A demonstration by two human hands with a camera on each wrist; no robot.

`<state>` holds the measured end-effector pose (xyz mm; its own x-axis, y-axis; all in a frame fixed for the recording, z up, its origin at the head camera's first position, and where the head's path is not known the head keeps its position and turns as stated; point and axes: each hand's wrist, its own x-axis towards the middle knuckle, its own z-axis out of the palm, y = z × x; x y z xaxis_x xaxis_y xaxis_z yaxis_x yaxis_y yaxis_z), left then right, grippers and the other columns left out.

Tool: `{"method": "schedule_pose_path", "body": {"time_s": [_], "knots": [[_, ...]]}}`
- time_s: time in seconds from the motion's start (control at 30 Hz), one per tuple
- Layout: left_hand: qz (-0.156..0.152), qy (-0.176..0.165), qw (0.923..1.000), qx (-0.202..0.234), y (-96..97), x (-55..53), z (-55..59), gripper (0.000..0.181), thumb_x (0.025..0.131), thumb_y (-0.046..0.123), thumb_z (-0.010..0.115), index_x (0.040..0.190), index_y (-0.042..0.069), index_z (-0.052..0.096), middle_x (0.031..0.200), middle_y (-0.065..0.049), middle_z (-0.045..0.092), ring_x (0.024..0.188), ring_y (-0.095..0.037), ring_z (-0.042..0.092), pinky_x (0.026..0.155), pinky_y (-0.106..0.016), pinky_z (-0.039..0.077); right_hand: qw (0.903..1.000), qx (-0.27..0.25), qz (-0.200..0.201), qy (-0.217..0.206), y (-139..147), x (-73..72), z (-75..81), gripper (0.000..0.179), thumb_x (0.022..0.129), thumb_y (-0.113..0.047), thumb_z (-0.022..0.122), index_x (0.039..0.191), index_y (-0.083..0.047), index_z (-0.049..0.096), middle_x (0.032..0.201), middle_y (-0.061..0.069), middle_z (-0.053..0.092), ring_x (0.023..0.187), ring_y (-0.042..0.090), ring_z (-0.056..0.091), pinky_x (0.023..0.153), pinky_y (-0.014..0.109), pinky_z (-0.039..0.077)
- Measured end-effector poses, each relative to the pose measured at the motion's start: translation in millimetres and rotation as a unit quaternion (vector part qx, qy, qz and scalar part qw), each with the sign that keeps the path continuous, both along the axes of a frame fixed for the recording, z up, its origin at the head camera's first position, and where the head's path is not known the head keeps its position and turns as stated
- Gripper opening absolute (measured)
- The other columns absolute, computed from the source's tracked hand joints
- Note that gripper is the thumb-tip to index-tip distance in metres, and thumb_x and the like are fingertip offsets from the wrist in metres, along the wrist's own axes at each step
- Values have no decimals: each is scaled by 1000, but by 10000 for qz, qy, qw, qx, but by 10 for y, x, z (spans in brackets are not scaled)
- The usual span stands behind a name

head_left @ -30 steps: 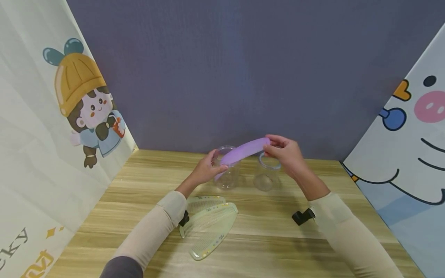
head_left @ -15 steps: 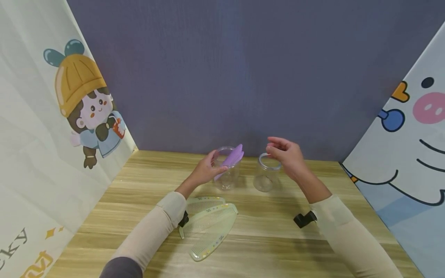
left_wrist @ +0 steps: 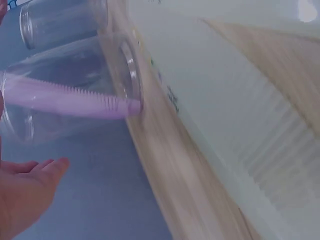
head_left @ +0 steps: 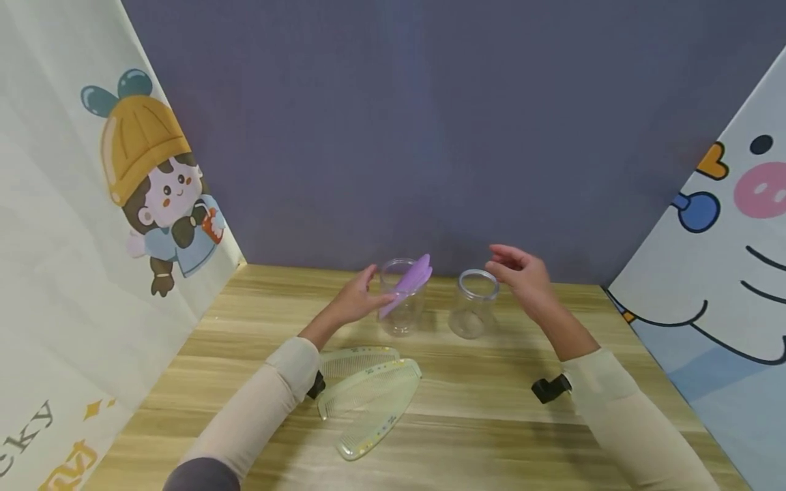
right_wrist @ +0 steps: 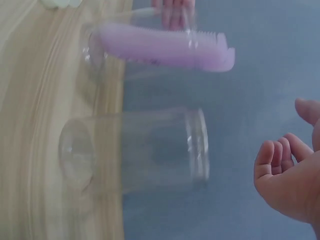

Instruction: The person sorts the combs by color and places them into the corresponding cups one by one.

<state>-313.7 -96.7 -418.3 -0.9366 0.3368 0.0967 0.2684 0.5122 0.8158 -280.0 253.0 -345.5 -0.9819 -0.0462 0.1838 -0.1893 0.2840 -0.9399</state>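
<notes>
Purple combs [head_left: 408, 285] lean inside the left clear plastic jar [head_left: 402, 326], with their tips sticking out over its rim toward the right. My left hand [head_left: 354, 300] is beside that jar, thumb and fingers spread apart, holding nothing. In the left wrist view, a gap shows between the hand [left_wrist: 30, 192] and the jar wall. A second clear jar [head_left: 471, 320] stands upright to the right with nothing inside. Close to its rim, my right hand [head_left: 522, 273] hovers with loosely bent fingers and nothing between them.
Pale green combs [head_left: 374, 402] with printed flowers lie overlapping on the wooden table [head_left: 491, 416], in front of the jars near the left forearm. A dark grey panel [head_left: 393, 136] rises behind the jars. Printed cloth walls [head_left: 55, 225] flank both sides.
My right hand released a purple comb into the left jar, then drew back to the right. My left hand let go of that jar and shifted slightly left.
</notes>
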Motion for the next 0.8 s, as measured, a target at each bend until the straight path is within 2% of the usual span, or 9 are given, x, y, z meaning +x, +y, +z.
{"method": "schedule_pose_path", "body": {"time_s": [0.1, 0.3, 0.43, 0.63, 0.8], "knots": [[-3, 68, 9997, -248, -82, 27, 30, 94, 93, 42, 74, 162, 5, 22, 164, -21, 32, 146, -45, 39, 119, -59, 38, 9994, 292, -90, -137, 93, -19, -61, 63, 96, -32, 72, 150, -8, 50, 121, -9, 57, 103, 3, 55, 81, 13, 56], [-161, 306, 9957, -860, -274, 137, 48, 79, 96, 36, 71, 155, -1, 36, 159, -22, 41, 145, -42, 43, 121, -56, 37, 9950, 917, -162, -358, 210, -76, -198, 71, 95, -39, 72, 156, -15, 44, 148, 12, 48, 113, 12, 48, 78, 11, 49], [-253, 285, 9923, -1177, -405, 240, 32, 70, 97, 32, 70, 151, -3, 43, 156, -22, 46, 143, -43, 46, 120, -56, 38, 9932, 1090, -26, -407, 266, -120, -303, 74, 95, -38, 72, 158, -16, 39, 155, 18, 42, 119, 20, 46, 79, 12, 49], [-410, 387, 9843, -1675, -574, 360, -30, 63, 96, 31, 72, 144, -6, 53, 147, -24, 56, 135, -43, 54, 114, -55, 46, 9899, 1369, 48, -363, 312, -179, -473, 80, 94, -33, 75, 160, -13, 35, 152, 22, 42, 125, 33, 45, 81, 20, 50], [-458, 201, 9797, -1939, -688, 483, -32, 60, 95, 29, 73, 141, -5, 56, 142, -24, 60, 130, -44, 58, 109, -56, 50, 9875, 1537, 120, -342, 326, -187, -578, 85, 93, -33, 76, 161, -10, 30, 155, 26, 37, 135, 44, 41, 90, 37, 52]]}}
